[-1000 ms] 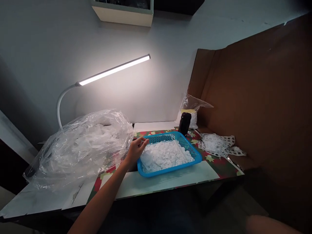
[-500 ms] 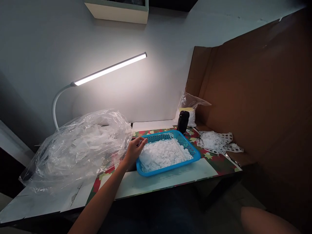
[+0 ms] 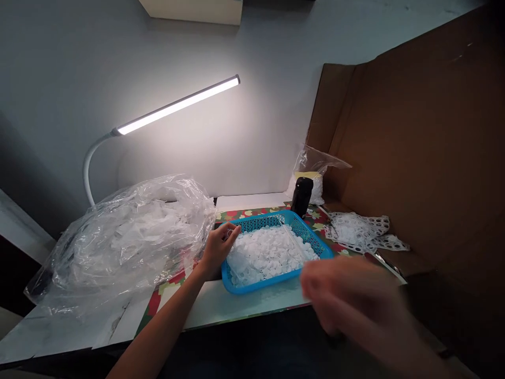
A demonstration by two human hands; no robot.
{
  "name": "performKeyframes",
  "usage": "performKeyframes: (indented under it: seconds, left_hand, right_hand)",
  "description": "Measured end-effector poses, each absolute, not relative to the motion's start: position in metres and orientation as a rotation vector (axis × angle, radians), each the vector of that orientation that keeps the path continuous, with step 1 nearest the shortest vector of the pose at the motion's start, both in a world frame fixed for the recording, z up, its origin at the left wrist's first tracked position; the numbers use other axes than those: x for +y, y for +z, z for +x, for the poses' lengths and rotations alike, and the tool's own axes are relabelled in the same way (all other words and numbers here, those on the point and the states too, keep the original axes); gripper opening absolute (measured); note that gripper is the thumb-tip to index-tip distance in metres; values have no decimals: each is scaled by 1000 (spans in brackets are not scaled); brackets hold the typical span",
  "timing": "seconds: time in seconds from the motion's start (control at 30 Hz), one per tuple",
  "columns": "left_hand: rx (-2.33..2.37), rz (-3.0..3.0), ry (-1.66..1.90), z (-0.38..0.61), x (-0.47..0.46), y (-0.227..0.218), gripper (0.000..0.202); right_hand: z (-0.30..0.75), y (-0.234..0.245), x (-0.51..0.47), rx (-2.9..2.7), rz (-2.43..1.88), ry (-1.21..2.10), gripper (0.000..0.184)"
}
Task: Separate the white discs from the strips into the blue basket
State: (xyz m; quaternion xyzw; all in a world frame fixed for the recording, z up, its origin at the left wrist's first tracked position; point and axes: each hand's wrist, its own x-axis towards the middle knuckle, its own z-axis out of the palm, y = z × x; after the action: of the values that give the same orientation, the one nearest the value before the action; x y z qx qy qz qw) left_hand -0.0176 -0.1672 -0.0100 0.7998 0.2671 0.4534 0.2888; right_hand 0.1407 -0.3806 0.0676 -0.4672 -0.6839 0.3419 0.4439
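A blue plastic basket holds a heap of small white discs, with a thin white strip lying on them. At its left rim is my left hand, fingers curled in and thumb near the forefinger; what they pinch, if anything, is hidden. A translucent whitish piece lies just below these fingertips, inside the basket. My right hand is raised in front of the basket's right corner, blurred by motion, so its fingers cannot be made out.
A large clear plastic bag of white scraps fills the left side. A lit lamp arches above. Behind the basket stand a black object and a bag of white bits. Perforated white sheets lie right, beside a cardboard wall.
My right hand has come up from the lower right toward the basket's front corner. The left hand stays at the left rim. The view has shifted slightly.
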Motion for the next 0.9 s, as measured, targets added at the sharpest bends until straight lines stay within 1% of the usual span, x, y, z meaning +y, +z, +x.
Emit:
performKeyframes:
  seconds: [0.03,0.07,0.13,0.2,0.23,0.27,0.33,0.4,0.5,0.57,0.6,0.67,0.77,0.83,0.9]
  left_hand:
    - [714,2122,1226,-17,-170,-8,30]
    - [714,2108,1242,-15,-173,-6,30]
    - [707,2074,1268,-12,-181,-1,29]
    - [690,2040,1280,-9,-190,5,28]
    - [684,2029,1283,-7,-194,8,28]
    - [680,2020,1283,-6,-198,11,28]
    - [681,2012,1276,-4,-202,17,28]
    - [701,1997,1282,-5,-200,25,27]
    - [750,2045,1277,-11,-186,37,26]
    - [814,2250,1188,-18,-174,47,21]
    - [841,2369,1173,-20,-168,52,22]
    - [893,2534,1167,-24,-159,61,31]
    - [826,2574,1175,-22,-153,70,42]
    - [697,2490,1121,-16,-153,72,37]
    - [538,2355,924,-10,-153,71,23]
  right_hand:
    - [139,65,-371,-1679,-1245,787,26]
    - [137,60,-359,-1737,-1419,652,29]
    - [135,46,-333,-1794,-1506,633,10]
    - [135,30,-307,-1850,-1539,642,27]
    - [135,23,-296,-1879,-1542,656,30]
    - [135,18,-286,-1898,-1545,666,29]
    - [137,13,-272,-1930,-1530,703,18]
    - [139,17,-265,-1954,-1493,768,8]
    - [145,32,-261,-1971,-1417,907,9]
    - [151,42,-260,-1923,-1357,1023,11]
    - [155,47,-259,-1891,-1333,1054,12]
    - [161,54,-257,-1810,-1285,1106,13]
    - [170,61,-252,-1709,-1209,1238,12]
    - [174,63,-248,-1670,-1174,1332,13]
    - [178,65,-245,-1640,-1169,1380,15]
